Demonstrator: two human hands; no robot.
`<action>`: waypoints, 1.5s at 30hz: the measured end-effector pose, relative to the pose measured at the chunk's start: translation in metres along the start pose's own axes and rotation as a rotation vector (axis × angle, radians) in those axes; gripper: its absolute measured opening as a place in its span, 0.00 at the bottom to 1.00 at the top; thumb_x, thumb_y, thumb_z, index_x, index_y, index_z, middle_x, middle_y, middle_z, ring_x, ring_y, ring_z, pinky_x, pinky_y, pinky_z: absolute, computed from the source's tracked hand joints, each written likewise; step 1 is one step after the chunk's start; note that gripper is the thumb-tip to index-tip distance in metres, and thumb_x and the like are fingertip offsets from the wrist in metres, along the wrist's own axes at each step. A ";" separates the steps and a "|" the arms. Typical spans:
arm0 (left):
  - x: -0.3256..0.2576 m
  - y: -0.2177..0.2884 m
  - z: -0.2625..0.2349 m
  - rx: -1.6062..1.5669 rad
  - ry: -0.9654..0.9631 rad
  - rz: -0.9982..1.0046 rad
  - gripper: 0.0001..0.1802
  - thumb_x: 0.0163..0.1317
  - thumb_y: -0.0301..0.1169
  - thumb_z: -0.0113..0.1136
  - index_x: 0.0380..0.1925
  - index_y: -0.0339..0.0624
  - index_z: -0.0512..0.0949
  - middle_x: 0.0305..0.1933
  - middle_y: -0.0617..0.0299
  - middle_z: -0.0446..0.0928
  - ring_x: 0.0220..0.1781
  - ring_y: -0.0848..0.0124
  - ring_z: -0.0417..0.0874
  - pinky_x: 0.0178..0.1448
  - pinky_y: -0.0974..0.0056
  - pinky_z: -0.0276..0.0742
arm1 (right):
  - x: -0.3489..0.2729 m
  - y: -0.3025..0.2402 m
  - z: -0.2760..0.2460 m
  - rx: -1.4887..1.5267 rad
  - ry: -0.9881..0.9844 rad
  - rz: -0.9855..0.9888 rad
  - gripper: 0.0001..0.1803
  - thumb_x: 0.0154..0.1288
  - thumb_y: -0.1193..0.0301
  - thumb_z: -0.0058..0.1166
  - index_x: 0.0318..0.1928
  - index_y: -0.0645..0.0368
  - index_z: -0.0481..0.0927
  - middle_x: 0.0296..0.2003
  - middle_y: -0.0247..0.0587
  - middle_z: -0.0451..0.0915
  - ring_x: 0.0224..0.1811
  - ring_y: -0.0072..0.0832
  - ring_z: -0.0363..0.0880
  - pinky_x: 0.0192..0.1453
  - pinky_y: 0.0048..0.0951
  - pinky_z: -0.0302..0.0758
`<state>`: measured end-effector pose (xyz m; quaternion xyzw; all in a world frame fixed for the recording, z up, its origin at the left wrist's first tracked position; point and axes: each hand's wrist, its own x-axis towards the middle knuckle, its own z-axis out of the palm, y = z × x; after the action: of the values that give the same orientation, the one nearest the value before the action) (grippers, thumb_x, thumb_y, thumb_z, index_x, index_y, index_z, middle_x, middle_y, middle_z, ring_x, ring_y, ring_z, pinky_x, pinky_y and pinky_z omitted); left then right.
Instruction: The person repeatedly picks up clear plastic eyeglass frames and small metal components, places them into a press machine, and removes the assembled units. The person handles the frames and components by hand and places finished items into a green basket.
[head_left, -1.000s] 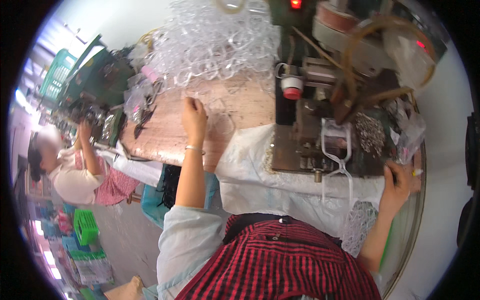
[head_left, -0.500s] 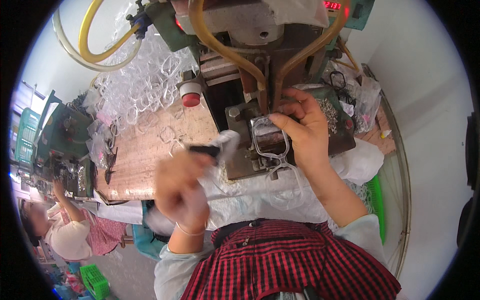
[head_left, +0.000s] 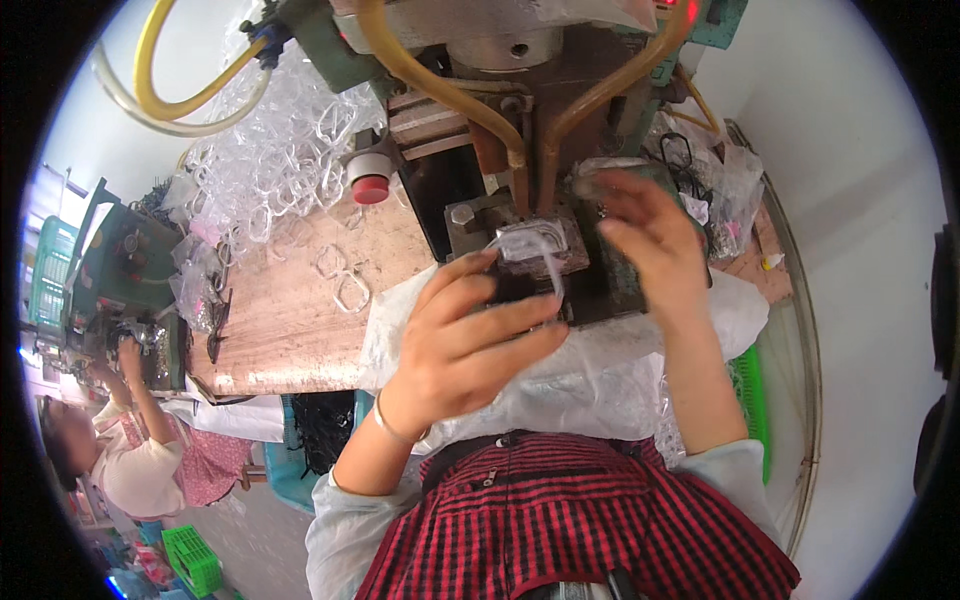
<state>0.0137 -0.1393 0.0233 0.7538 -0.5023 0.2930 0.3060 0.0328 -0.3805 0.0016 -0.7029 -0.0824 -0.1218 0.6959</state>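
Observation:
My left hand [head_left: 465, 340] is closed on a clear plastic eyeglass frame [head_left: 553, 268], with thumb on one side and fingers on the other. One rim of the frame rests over the metal block [head_left: 575, 255] of a press, beneath two brown tubes [head_left: 520, 165]. The frame's lower part is hidden behind my fingers. To the right, my right hand [head_left: 655, 245] is over the dark metal tray beside the block, apart from the frame. Its fingertips are smeared by motion, so whether they pinch anything cannot be made out.
A red push button [head_left: 370, 188] juts out left of the press. Another clear eyeglass frame [head_left: 350, 290] lies on the wooden table [head_left: 275, 345], with a heap of clear frames [head_left: 290, 165] behind. A teal basket [head_left: 290, 470] holds black pieces. Another person [head_left: 140, 460] works at far left.
My left hand has moved right and taken the eyeglass frame; the blurred black-and-white thing it had is out of sight. My right hand has let go of the frame and shifted right.

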 end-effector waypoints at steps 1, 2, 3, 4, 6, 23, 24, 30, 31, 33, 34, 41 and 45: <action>0.002 -0.006 0.007 -0.011 0.002 -0.001 0.17 0.44 0.31 0.68 0.39 0.51 0.88 0.49 0.67 0.85 0.40 0.63 0.75 0.61 0.49 0.79 | 0.001 0.011 -0.016 -0.052 0.080 0.034 0.24 0.64 0.79 0.56 0.62 0.65 0.74 0.55 0.41 0.81 0.57 0.27 0.79 0.63 0.29 0.73; 0.003 -0.006 0.010 -0.026 0.001 -0.016 0.17 0.43 0.29 0.69 0.38 0.50 0.88 0.48 0.66 0.85 0.41 0.63 0.76 0.63 0.48 0.77 | 0.002 0.018 -0.031 -0.055 0.176 0.024 0.24 0.65 0.80 0.56 0.62 0.64 0.74 0.54 0.41 0.81 0.56 0.26 0.79 0.63 0.29 0.73; 0.005 -0.008 0.011 -0.034 -0.014 -0.015 0.17 0.43 0.28 0.69 0.38 0.50 0.87 0.48 0.66 0.84 0.41 0.63 0.76 0.63 0.47 0.77 | 0.001 0.025 -0.045 -0.059 0.281 0.016 0.23 0.66 0.80 0.55 0.62 0.64 0.74 0.54 0.41 0.81 0.55 0.25 0.79 0.63 0.28 0.73; 0.007 -0.008 0.010 -0.039 -0.032 -0.023 0.17 0.43 0.28 0.68 0.39 0.50 0.87 0.48 0.66 0.84 0.41 0.63 0.76 0.64 0.47 0.77 | 0.002 0.034 -0.055 -0.101 0.362 -0.034 0.22 0.66 0.80 0.55 0.61 0.64 0.74 0.53 0.41 0.82 0.54 0.25 0.79 0.62 0.28 0.73; 0.011 -0.006 0.007 -0.066 -0.077 -0.041 0.19 0.44 0.27 0.68 0.40 0.50 0.87 0.48 0.66 0.84 0.41 0.63 0.77 0.65 0.48 0.76 | 0.001 0.055 -0.073 -0.184 0.534 -0.139 0.21 0.67 0.80 0.54 0.60 0.64 0.75 0.50 0.41 0.83 0.52 0.25 0.79 0.60 0.27 0.74; -0.093 -0.014 -0.066 0.106 0.471 -0.698 0.16 0.62 0.20 0.63 0.51 0.32 0.80 0.56 0.51 0.81 0.61 0.62 0.79 0.68 0.59 0.70 | -0.047 0.070 -0.061 -1.415 0.207 0.092 0.09 0.66 0.71 0.56 0.43 0.62 0.80 0.49 0.55 0.81 0.52 0.52 0.79 0.54 0.44 0.76; -0.109 -0.022 -0.087 0.144 0.458 -0.859 0.11 0.66 0.21 0.60 0.48 0.33 0.82 0.55 0.54 0.82 0.60 0.65 0.80 0.67 0.62 0.71 | -0.047 0.067 -0.059 -1.309 0.246 0.118 0.08 0.66 0.72 0.56 0.43 0.62 0.80 0.48 0.54 0.82 0.51 0.51 0.80 0.54 0.44 0.76; -0.174 -0.126 -0.101 0.849 -0.157 -1.223 0.27 0.65 0.54 0.60 0.42 0.38 0.86 0.50 0.48 0.82 0.54 0.52 0.80 0.57 0.54 0.75 | -0.028 0.063 -0.050 -0.992 0.319 -0.218 0.10 0.64 0.76 0.55 0.45 0.60 0.83 0.44 0.51 0.84 0.48 0.50 0.81 0.53 0.43 0.75; -0.163 -0.138 -0.080 1.044 -0.303 -1.342 0.31 0.65 0.58 0.58 0.41 0.38 0.87 0.52 0.47 0.82 0.56 0.50 0.79 0.59 0.52 0.74 | -0.025 0.063 -0.046 -0.999 0.318 -0.215 0.10 0.64 0.76 0.56 0.45 0.60 0.83 0.44 0.51 0.84 0.48 0.50 0.81 0.53 0.43 0.75; -0.187 -0.169 -0.038 1.139 -0.278 -1.454 0.34 0.63 0.62 0.56 0.40 0.38 0.87 0.52 0.46 0.81 0.59 0.48 0.77 0.59 0.51 0.74 | -0.025 0.069 -0.049 -1.069 0.313 -0.199 0.09 0.63 0.76 0.56 0.44 0.60 0.84 0.43 0.51 0.83 0.48 0.49 0.81 0.53 0.43 0.75; -0.189 -0.181 -0.020 1.086 -0.187 -1.557 0.30 0.63 0.57 0.58 0.38 0.38 0.87 0.53 0.46 0.80 0.61 0.50 0.75 0.60 0.51 0.74 | -0.030 0.079 -0.054 -1.134 0.321 -0.178 0.09 0.63 0.76 0.56 0.43 0.60 0.84 0.42 0.51 0.83 0.48 0.49 0.81 0.53 0.43 0.75; -0.186 -0.172 -0.036 0.025 0.587 -1.196 0.11 0.73 0.34 0.55 0.32 0.39 0.74 0.24 0.66 0.73 0.25 0.80 0.72 0.29 0.70 0.68 | -0.065 0.046 -0.062 -0.693 0.382 0.029 0.10 0.58 0.79 0.63 0.42 0.61 0.85 0.38 0.41 0.85 0.41 0.33 0.83 0.49 0.30 0.78; -0.098 -0.132 -0.025 -0.161 0.585 -0.973 0.09 0.74 0.30 0.57 0.33 0.43 0.71 0.29 0.73 0.69 0.29 0.84 0.65 0.31 0.74 0.64 | -0.041 0.006 -0.022 -0.311 0.164 -0.050 0.09 0.60 0.79 0.63 0.43 0.62 0.86 0.41 0.37 0.86 0.44 0.25 0.83 0.52 0.26 0.77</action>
<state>0.1019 -0.0230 -0.0563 0.7599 -0.0128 0.2757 0.5885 -0.0062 -0.4006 -0.0154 -0.7874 -0.0227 -0.2073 0.5801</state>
